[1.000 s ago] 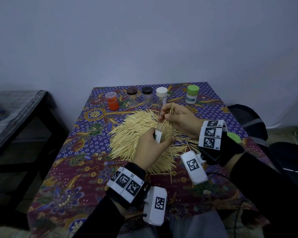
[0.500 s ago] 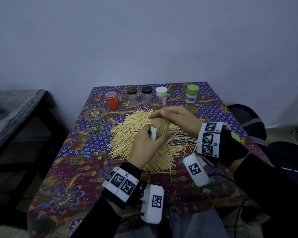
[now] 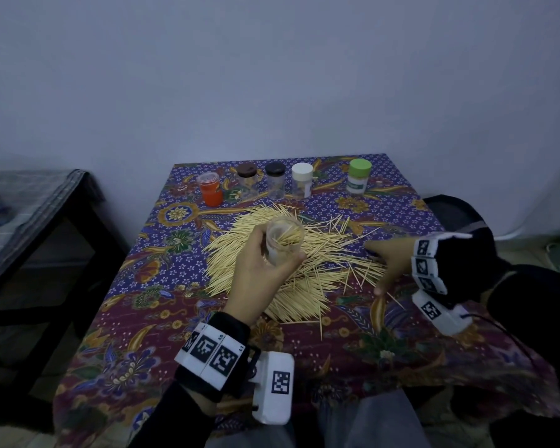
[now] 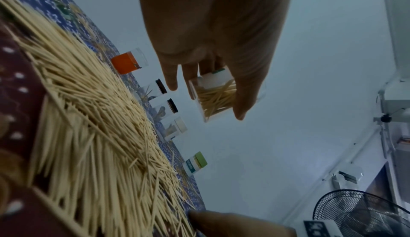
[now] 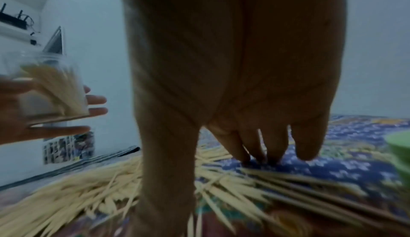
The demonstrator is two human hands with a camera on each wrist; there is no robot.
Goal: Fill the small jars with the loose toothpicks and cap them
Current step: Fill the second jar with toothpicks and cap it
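My left hand [image 3: 272,263] grips a clear small jar [image 3: 286,236] partly filled with toothpicks, uncapped, above the loose toothpick pile [image 3: 230,253]. In the left wrist view the jar [image 4: 215,97] sits between thumb and fingers. My right hand [image 3: 377,268] is low at the pile's right edge and holds nothing. Its fingertips [image 5: 255,158] touch the cloth and its thumb reaches into the toothpicks [image 5: 77,197]. A loose green lid [image 5: 399,153] lies just right of that hand.
Along the table's far edge stand an orange jar [image 3: 210,190], two dark-capped jars [image 3: 247,179], a white-capped jar [image 3: 302,181] and a green-capped jar [image 3: 358,176]. A black side table [image 3: 46,205] stands to the left, and a dark bag [image 3: 450,215] to the right.
My right hand left the jar's mouth and dropped to the right edge of the pile. My left hand lifted the jar slightly, and its mouth now shows uncovered.
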